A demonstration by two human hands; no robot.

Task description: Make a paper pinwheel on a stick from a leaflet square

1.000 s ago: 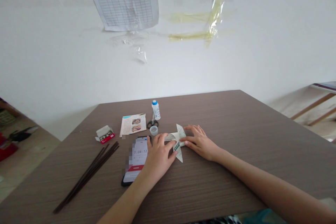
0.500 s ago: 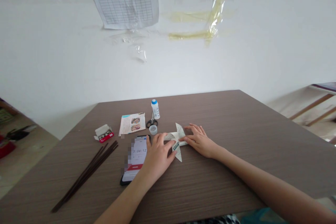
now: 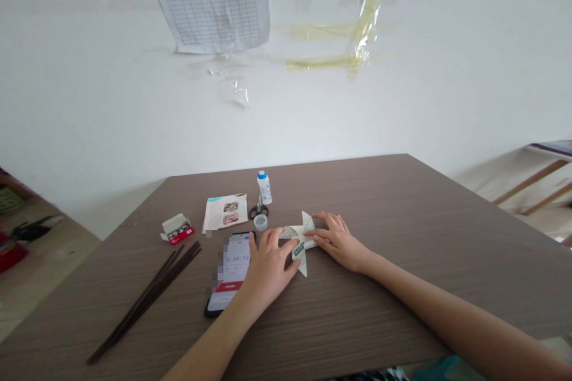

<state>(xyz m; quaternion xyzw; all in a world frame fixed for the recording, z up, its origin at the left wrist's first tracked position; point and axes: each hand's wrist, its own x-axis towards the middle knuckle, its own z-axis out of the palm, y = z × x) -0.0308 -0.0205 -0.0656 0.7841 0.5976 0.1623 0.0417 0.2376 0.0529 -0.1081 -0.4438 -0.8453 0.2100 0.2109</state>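
A folded paper pinwheel (image 3: 300, 248), pale with printed lines and a dark green patch, lies on the table between my hands. My left hand (image 3: 271, 259) grips its left side, fingers bent over the paper and thumb near the lower point. From the right, my right hand (image 3: 342, 242) has thumb and fingertips closed on the opposite edge. Fingers cover parts of the folds. Beside my left hand, partly behind it, is a phone (image 3: 230, 274) showing a running timer.
Behind my left hand stand a small cup (image 3: 260, 223), scissors (image 3: 258, 211) and a white bottle with a blue cap (image 3: 264, 188). Further left are a printed booklet (image 3: 224, 213), an opened small box (image 3: 177, 229) and thin dark sticks (image 3: 149, 297) on the brown table (image 3: 402, 208).
The pinwheel has turned slightly, its upper point shifting right and its lower point left. My hands stay on it with only small finger movements. The phone's timer has advanced.
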